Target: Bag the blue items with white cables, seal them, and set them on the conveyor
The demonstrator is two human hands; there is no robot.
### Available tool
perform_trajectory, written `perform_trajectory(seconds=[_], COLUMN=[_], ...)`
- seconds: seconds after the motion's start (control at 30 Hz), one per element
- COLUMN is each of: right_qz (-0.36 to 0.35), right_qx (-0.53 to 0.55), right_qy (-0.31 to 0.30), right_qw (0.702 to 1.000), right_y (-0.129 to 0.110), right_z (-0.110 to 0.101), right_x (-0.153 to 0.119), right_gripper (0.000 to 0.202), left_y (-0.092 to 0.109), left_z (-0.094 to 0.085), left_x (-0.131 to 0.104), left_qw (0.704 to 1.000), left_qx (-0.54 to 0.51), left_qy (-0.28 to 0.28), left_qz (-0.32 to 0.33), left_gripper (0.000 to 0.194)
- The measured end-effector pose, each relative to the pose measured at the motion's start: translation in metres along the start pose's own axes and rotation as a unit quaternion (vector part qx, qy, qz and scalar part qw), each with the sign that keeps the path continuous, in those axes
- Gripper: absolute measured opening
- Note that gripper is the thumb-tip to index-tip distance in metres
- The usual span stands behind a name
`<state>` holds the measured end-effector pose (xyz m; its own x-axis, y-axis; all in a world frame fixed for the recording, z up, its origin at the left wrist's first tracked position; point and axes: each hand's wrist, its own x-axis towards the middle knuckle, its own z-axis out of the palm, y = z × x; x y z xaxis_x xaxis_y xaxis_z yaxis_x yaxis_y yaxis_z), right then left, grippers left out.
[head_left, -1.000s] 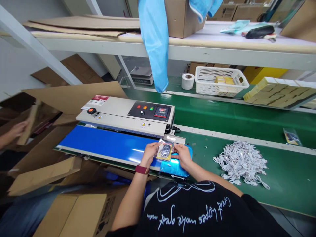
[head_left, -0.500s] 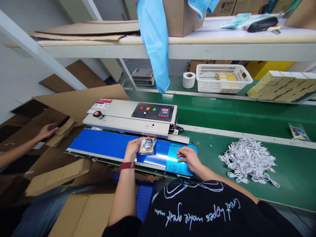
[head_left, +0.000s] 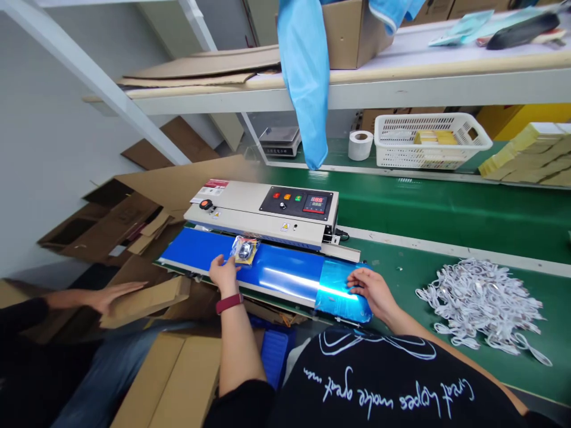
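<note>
A clear plastic packet (head_left: 245,250) with a dark coiled item and a yellow card lies on the blue conveyor belt (head_left: 285,270), against the front of a bag sealing machine (head_left: 254,208). My left hand (head_left: 224,274), with a dark red wristband, is open at the packet's near-left edge; its fingers are apart and not wrapped round it. Whether a fingertip still touches the packet I cannot tell. Over the light-blue right end of the belt, my right hand (head_left: 372,290) hovers with loosely bent, parted fingers and nothing in them.
A heap of white cables (head_left: 484,303) lies on the green bench at right. Behind stand a white basket (head_left: 432,157), a label roll (head_left: 360,146) and a scale (head_left: 280,141). A blue sleeve (head_left: 307,89) hangs from the shelf. At left, another person's hand (head_left: 107,295) touches cardboard (head_left: 147,302).
The packet has moved left along the belt, and my left hand has loosened from it. My right hand stays over the belt's end. The other person's hand has come down to nearer cardboard. The view has shifted left.
</note>
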<state>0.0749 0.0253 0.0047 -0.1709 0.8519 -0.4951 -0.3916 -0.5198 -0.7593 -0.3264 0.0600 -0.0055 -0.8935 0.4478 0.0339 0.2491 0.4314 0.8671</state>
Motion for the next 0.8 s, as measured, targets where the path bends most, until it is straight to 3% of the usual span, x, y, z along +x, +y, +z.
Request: perform_trajectory(seconds=[0.17,0.33,0.47,0.63,0.8], right_qz=[-0.008,-0.01,-0.012,-0.027,-0.056], right_qx=[0.008,0.013,0.013,0.009,0.004], right_qy=[-0.009,-0.016,-0.024,-0.012,0.04], right_qw=[1.0,1.0,1.0,1.0,0.998], right_y=[0.0,0.0,-0.001,-0.007,-0.004], right_z=[-0.008,-0.015,-0.02,-0.032,-0.072], right_x=[-0.001,-0.002,-0.004,-0.007,-0.012], right_gripper=[0.026,0.027,0.028,0.028,0.025], left_y=[-0.007,-0.014,-0.006,0.03,0.078], left_z=[-0.021,-0.025,-0.025,-0.017,0.013], left_x=[0.002,-0.019,-0.046,-0.115,-0.212], left_qw=[0.992,0.993,0.992,0.992,0.954], left_qx=[0.09,0.083,0.073,0.0,-0.07], left_qy=[0.081,0.077,0.077,0.005,-0.168], left_qz=[0.035,0.046,0.064,0.123,0.238], left_gripper=[0.031,0.022,0.019,0.021,0.022])
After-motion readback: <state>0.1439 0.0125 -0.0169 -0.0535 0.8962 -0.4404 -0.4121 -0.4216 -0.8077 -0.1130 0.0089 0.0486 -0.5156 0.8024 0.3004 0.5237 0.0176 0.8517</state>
